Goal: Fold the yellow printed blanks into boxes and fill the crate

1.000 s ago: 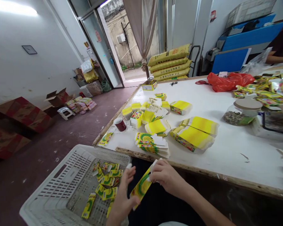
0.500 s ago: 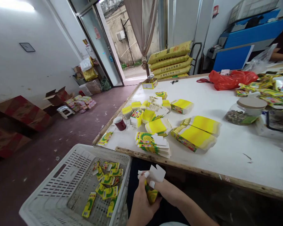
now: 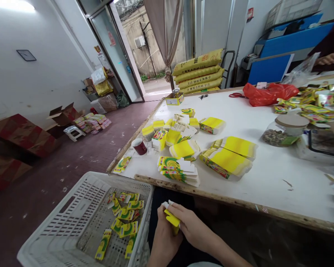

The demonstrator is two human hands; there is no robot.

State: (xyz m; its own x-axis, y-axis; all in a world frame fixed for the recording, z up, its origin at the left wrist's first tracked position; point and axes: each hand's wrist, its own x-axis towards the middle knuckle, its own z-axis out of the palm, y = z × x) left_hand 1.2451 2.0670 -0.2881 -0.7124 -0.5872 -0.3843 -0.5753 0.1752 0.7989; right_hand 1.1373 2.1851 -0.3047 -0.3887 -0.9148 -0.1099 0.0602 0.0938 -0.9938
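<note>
Within a second the flat carton point(image 3: 172, 219) had been folded into a small yellow box, now pinched between left hand point(image 3: 163, 237) and right hand point(image 3: 191, 227) beside the basket point(image 3: 72, 222), apparently near completion.

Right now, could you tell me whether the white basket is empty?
No, the white basket holds several folded yellow-green cartons on its floor.

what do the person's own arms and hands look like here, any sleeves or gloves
Both are bare: no gloves, rings or watch show on the left hand or the right hand. The forearms are bare too, with no sleeve in view. The fingernails look pale and fairly long.
</note>
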